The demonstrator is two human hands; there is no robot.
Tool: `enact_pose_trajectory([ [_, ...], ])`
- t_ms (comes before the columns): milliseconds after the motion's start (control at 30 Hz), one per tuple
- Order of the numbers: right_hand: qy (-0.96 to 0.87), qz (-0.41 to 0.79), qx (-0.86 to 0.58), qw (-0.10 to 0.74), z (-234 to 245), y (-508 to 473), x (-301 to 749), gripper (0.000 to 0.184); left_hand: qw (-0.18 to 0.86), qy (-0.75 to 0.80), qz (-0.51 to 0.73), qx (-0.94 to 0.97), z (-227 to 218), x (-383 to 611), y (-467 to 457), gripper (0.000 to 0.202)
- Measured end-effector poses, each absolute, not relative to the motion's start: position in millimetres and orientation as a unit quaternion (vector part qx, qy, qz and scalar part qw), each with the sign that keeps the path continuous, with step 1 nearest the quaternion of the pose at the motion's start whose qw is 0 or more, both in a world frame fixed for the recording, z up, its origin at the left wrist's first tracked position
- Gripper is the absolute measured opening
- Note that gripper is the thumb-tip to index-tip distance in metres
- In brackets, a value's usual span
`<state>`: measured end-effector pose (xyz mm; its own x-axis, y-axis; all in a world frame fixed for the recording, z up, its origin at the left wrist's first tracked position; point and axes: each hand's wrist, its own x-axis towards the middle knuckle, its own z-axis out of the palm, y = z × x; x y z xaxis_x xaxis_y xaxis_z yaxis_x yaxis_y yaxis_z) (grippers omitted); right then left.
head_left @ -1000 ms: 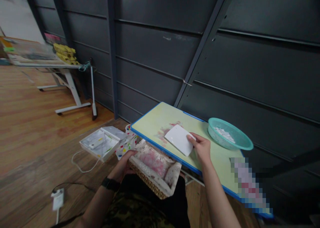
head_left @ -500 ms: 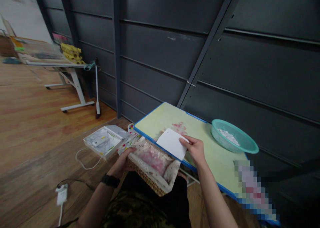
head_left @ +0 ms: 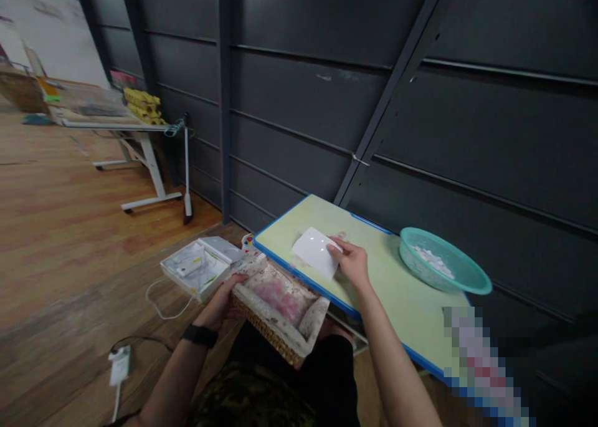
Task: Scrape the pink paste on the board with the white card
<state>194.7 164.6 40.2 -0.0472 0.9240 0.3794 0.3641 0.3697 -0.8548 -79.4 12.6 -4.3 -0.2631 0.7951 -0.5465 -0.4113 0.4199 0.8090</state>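
My left hand (head_left: 224,302) grips the left end of a wicker basket (head_left: 271,340) with a pale, stained lining and pink residue inside. The basket is held above my lap, against the near edge of a folding table (head_left: 402,315) with a yellow top and blue rim. Between the thumb and fingers of my right hand (head_left: 350,262) is a glossy white card (head_left: 313,249), thin and slightly bent. It lies low over the tabletop, beside the basket's far side. Faint pink residue shows around the card; what is under it is hidden.
A green plastic basin (head_left: 443,262) with white pieces stands at the table's right. On the floor to the left are an open white box (head_left: 196,268) and a power strip (head_left: 120,366) with cords. A dark panelled wall (head_left: 303,103) rises behind the table.
My right hand has moved the white card slightly up and left, flatter over the table, covering much of the pink residue. The basket has shifted a little left in the view.
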Motion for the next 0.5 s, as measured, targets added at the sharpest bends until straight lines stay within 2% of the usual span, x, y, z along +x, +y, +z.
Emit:
enact_pose_trajectory([
  [167,-0.643,0.351,-0.487,0.476,42.8,148.8,189.7,0.046,0.593,0.595,0.518,0.159,-4.4,-73.3,11.9,0.052],
  [300,-0.624,0.311,-0.489,0.524,43.9,151.0,193.0,0.047,0.597,0.598,0.512,0.156,-4.1,-68.7,12.3,0.049],
  [400,-0.631,0.31,-0.505,0.501,42.1,148.1,190.7,0.048,0.594,0.602,0.511,0.153,-3.2,-66.7,12.6,0.048],
  [500,-0.63,0.364,-0.489,0.481,41.8,137.3,186.1,0.048,0.589,0.605,0.513,0.15,-1.6,-64.5,12.1,0.047],
])
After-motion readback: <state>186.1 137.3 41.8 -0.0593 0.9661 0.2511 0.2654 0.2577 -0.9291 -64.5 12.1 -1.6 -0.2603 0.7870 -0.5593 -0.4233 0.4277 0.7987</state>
